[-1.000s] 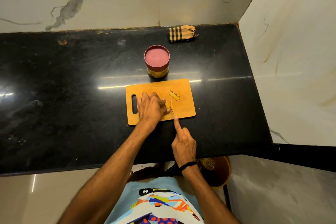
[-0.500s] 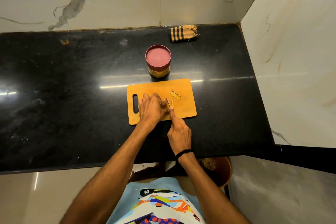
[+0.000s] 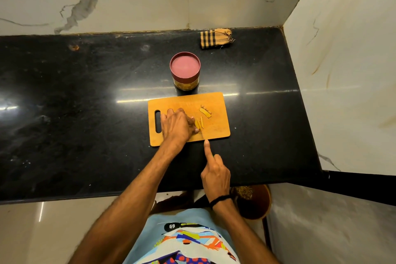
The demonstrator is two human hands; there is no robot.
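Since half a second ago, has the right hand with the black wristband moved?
Yes. The right hand drew back toward the person; its index fingertip is now off the orange wooden cutting board, at its near edge.

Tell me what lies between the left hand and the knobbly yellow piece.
In the head view, thin yellow strips lie there, the nearest touching the left hand, short of the knobbly piece.

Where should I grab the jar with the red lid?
Take the jar by its red lid, coming straight down from above. It stands upright, the round lid faces up, and the cutting board lies close in front, crowding a reach from that side.
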